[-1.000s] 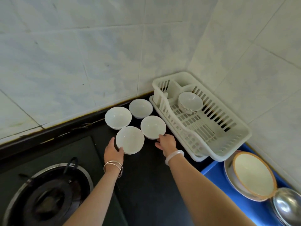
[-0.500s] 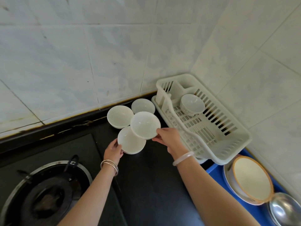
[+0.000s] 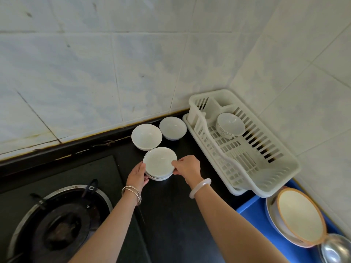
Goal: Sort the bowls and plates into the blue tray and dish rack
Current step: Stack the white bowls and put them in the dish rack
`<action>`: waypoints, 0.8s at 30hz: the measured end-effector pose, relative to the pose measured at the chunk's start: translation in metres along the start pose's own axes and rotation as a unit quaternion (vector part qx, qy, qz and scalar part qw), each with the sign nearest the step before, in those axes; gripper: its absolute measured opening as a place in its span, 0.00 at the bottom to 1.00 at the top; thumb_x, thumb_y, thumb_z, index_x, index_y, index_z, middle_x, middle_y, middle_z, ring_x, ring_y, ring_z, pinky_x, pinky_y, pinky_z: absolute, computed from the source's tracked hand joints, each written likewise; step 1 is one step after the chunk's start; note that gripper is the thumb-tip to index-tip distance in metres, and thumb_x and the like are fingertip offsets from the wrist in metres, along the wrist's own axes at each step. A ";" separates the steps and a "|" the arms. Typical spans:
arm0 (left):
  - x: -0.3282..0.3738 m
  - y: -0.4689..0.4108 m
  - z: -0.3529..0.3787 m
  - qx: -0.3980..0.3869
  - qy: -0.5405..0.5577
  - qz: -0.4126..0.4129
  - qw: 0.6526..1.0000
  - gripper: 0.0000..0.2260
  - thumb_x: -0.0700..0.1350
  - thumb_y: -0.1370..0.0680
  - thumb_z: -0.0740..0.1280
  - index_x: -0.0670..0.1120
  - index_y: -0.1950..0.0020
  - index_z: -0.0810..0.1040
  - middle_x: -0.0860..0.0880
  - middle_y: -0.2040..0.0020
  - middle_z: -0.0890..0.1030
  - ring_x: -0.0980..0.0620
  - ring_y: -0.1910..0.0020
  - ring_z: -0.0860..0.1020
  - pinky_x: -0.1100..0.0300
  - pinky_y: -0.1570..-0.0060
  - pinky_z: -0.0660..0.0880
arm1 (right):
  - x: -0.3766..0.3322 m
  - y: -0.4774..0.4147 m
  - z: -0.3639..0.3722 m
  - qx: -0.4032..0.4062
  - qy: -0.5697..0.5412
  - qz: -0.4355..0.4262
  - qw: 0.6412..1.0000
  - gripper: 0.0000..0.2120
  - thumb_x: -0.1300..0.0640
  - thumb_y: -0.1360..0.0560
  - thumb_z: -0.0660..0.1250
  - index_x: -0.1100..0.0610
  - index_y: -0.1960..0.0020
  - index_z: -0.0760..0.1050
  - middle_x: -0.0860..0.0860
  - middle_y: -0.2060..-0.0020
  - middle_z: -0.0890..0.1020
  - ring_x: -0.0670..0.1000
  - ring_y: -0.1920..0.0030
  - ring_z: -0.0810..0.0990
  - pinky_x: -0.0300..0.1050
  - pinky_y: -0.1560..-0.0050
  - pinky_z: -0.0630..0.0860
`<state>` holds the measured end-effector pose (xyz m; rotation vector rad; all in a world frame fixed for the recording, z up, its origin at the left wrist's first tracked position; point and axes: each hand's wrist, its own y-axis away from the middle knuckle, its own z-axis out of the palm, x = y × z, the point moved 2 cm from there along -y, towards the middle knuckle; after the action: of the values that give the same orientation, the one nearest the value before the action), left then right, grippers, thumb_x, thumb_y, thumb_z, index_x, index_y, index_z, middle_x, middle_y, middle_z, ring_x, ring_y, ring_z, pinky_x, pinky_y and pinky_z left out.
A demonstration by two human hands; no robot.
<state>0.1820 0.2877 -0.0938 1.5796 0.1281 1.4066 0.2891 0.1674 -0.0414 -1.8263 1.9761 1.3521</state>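
Behind everything, a pale tiled wall (image 3: 133,73) meets in a corner above a black desk (image 3: 171,215). At the near left of the desk sits a gas stove (image 3: 60,224) with a dark round burner. On the right, pushed into the corner, stands a white plastic dish rack (image 3: 290,162), and one patterned bowl (image 3: 230,125) sits upright in its far half. Just in front of the rack, at the lower right edge of the view, lies the blue tray (image 3: 252,215). It carries a plate with an orange rim (image 3: 302,217) lying on top of another plate, and a shiny metal bowl (image 3: 336,251) just beside them, cut off by the frame. Left of the rack, two white bowls stand upright on the desk near the wall, one (image 3: 146,136) touching or nearly touching the other (image 3: 172,128). Just in front of them a top bowl (image 3: 159,161) is nested in a lower bowl (image 3: 159,177) that rests on the desk. The right hand (image 3: 187,167) pinches the right rim of the top bowl between thumb and curled fingers. The left hand (image 3: 137,175) cups the left side of the lower bowl, its thumb up against the top bowl's rim. Thin metal bangles (image 3: 132,193) circle the left wrist and a white bangle (image 3: 200,187) the right.
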 end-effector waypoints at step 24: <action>0.031 0.024 0.026 -0.033 -0.010 0.029 0.999 0.18 0.35 0.24 0.61 0.52 0.38 0.74 0.47 0.39 0.75 0.41 0.39 0.74 0.56 0.60 0.78 | 0.007 -0.001 -0.027 -0.138 -0.216 0.005 0.967 0.19 0.54 0.25 0.67 0.53 0.35 0.73 0.51 0.50 0.80 0.52 0.51 0.81 0.49 0.51 0.80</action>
<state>0.2011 0.2795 -0.0511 1.5531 0.0252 1.4255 0.3007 0.1448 -0.0307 -1.4447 1.6378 1.9135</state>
